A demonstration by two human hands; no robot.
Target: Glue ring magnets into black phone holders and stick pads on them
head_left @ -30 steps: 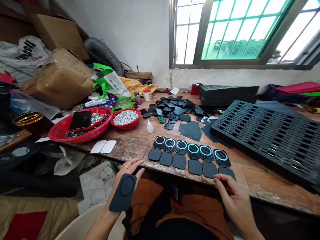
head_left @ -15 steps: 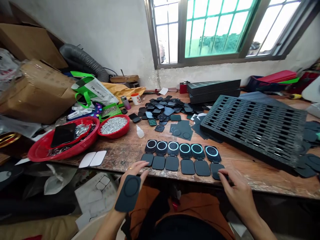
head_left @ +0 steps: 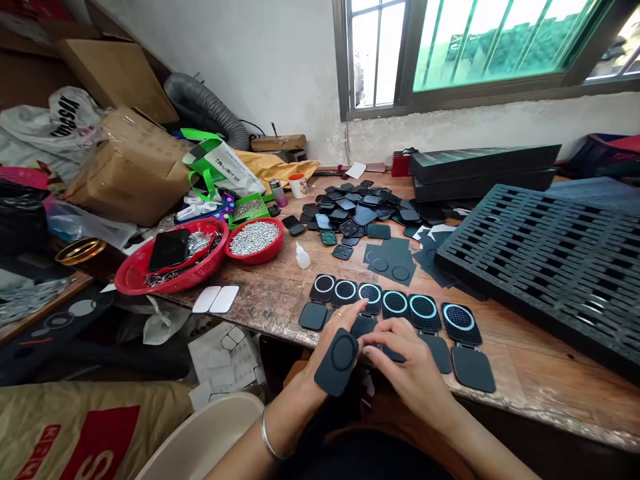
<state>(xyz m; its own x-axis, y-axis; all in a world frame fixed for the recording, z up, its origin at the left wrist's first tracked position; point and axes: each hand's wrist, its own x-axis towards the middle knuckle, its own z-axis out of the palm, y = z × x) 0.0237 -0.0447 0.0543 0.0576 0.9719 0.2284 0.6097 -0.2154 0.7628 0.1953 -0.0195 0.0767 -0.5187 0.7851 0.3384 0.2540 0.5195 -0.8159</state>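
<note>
In the head view my left hand (head_left: 341,321) reaches over the row of hinged dark pads, its index finger stretched out near one ringed panel. On the back of that hand and wrist lies a dark sheet (head_left: 338,363) with a ring outline. My right hand (head_left: 407,350) is close beside it, thumb and fingertips drawn together; what they hold, if anything, is hidden. Several two-part pads stand opened along the table edge, upper panels with pale rings (head_left: 395,303) and plain lower panels (head_left: 473,368). The hands cover some middle lower panels.
Behind the row are a small white bottle (head_left: 303,256), dark sheets (head_left: 391,261) and a heap of dark pads (head_left: 360,207). A slotted black foam tray (head_left: 540,247) is at right. Red baskets (head_left: 255,257) with small metal parts and two white pads (head_left: 216,300) are at left.
My right hand has left the rightmost pad and come to the middle, close to my left hand. My left hand has moved right along the row. The view has turned left.
</note>
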